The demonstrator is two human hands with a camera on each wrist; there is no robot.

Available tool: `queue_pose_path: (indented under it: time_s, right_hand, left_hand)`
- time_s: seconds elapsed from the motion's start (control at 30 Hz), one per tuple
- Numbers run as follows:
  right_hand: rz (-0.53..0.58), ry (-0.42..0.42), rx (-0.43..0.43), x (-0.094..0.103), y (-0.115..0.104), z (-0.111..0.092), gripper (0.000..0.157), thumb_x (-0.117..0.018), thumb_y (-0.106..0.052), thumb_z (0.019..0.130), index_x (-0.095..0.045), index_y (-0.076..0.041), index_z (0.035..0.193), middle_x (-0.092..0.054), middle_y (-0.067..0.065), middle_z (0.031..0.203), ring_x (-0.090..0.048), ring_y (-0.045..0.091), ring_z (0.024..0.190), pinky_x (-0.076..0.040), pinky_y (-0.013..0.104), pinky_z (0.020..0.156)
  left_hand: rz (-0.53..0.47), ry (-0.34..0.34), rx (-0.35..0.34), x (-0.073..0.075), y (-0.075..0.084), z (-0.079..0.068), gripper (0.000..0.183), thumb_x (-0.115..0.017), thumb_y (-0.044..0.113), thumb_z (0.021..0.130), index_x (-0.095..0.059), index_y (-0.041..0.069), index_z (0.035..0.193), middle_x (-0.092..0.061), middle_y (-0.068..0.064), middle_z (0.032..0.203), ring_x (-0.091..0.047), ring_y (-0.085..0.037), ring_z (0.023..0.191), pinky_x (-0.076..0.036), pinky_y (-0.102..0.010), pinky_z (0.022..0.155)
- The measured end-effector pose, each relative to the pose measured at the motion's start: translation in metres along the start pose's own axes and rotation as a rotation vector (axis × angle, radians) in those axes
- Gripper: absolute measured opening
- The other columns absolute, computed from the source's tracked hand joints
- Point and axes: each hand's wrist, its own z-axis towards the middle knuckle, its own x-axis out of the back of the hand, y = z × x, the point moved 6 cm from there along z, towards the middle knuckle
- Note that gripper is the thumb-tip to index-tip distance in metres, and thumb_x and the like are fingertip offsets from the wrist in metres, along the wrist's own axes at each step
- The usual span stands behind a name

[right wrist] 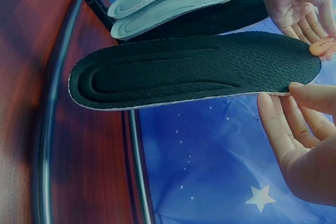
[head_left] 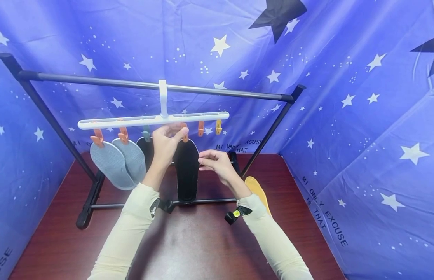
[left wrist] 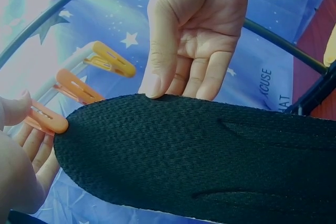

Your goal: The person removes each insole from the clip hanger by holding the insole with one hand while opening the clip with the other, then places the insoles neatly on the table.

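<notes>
A black insole (head_left: pixel 187 171) hangs upright from an orange clip (left wrist: pixel 48 117) on the white hanger (head_left: pixel 122 122). My left hand (head_left: pixel 164 143) pinches that clip between thumb and fingers, and the clip's tip meets the insole's rounded end. On the insole's right edge, just below the clip, my right hand (head_left: pixel 218 165) pinches with thumb and fingertips. Left of it hang two grey insoles (head_left: pixel 110 165) from orange clips. Another black insole (right wrist: pixel 210 20) hangs by a green clip (head_left: pixel 146 134), partly hidden behind my left hand.
The hanger hooks over a dark metal rack's top bar (head_left: pixel 220 90). Toward its right end hang another orange clip (head_left: pixel 201 128) and a yellow clip (head_left: pixel 218 126). A yellow insole (head_left: pixel 258 192) lies on the brown table (head_left: pixel 210 241), partly behind my right sleeve. Blue star-printed cloth surrounds the table.
</notes>
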Motion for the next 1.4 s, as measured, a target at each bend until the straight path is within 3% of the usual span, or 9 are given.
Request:
queue_pose_path:
  time_s: [0.3,0.53,0.77,0.97,1.2,1.27,1.4]
  right_hand:
    - [-0.003,0.001,-0.002,0.004,-0.001,0.000,0.025,-0.065,0.009,0.093,-0.062,0.019,0.115,-0.073,-0.001,0.088,-0.072,0.011,0.078,-0.065,0.041,0.078]
    - [-0.020,-0.004,0.000,0.007,-0.001,-0.001,0.024,-0.065,0.008,0.093,-0.062,0.018,0.115,-0.074,-0.001,0.088,-0.073,0.012,0.079,-0.059,0.057,0.087]
    - [-0.018,-0.001,0.001,0.007,0.000,-0.002,0.025,-0.064,0.009,0.093,-0.061,0.019,0.115,-0.074,-0.002,0.088,-0.073,0.012,0.079,-0.060,0.055,0.086]
    - [-0.002,-0.008,0.004,0.008,0.001,-0.001,0.024,-0.064,0.009,0.093,-0.062,0.019,0.115,-0.074,-0.002,0.088,-0.073,0.012,0.079,-0.053,0.064,0.091]
    - [-0.010,0.002,-0.004,0.010,0.003,0.000,0.023,-0.064,0.010,0.092,-0.061,0.019,0.114,-0.073,-0.001,0.087,-0.072,0.012,0.077,-0.056,0.061,0.088]
    - [-0.009,0.003,-0.004,0.011,0.003,-0.001,0.023,-0.064,0.009,0.092,-0.061,0.020,0.113,-0.073,-0.002,0.087,-0.072,0.012,0.077,-0.054,0.063,0.089]
    - [-0.008,0.007,-0.002,0.014,0.003,-0.001,0.023,-0.064,0.009,0.092,-0.062,0.019,0.113,-0.074,-0.001,0.086,-0.072,0.012,0.077,-0.060,0.055,0.085]
  left_hand:
    - [0.016,0.000,0.016,-0.001,0.000,-0.001,0.023,-0.077,-0.001,0.086,-0.073,-0.011,0.106,-0.078,-0.015,0.090,-0.068,-0.002,0.073,-0.055,-0.016,0.069]
    - [-0.004,-0.007,0.027,-0.003,0.000,-0.002,0.024,-0.077,0.000,0.086,-0.072,-0.012,0.106,-0.074,0.005,0.078,-0.068,-0.002,0.069,-0.055,-0.016,0.070]
    - [0.016,-0.001,0.037,-0.002,-0.001,-0.002,0.024,-0.078,0.000,0.086,-0.073,-0.011,0.106,-0.078,-0.010,0.086,-0.069,-0.002,0.073,-0.055,-0.016,0.071]
    - [0.005,-0.015,0.035,-0.004,0.001,-0.001,0.021,-0.075,-0.003,0.087,-0.072,-0.013,0.105,-0.070,0.014,0.071,-0.067,-0.001,0.067,-0.054,-0.016,0.069]
    - [0.061,0.005,0.019,-0.002,0.001,0.001,0.019,-0.077,-0.002,0.086,-0.074,-0.012,0.102,-0.072,0.010,0.074,-0.067,0.000,0.070,-0.053,-0.017,0.072]
    - [0.053,0.004,0.013,-0.002,0.000,0.001,0.019,-0.077,-0.003,0.086,-0.073,-0.012,0.102,-0.072,0.010,0.074,-0.067,-0.001,0.069,-0.053,-0.017,0.072]
    - [0.021,-0.003,0.012,-0.002,-0.001,0.002,0.019,-0.075,-0.005,0.086,-0.072,-0.014,0.102,-0.070,0.014,0.069,-0.066,-0.002,0.066,-0.053,-0.017,0.070]
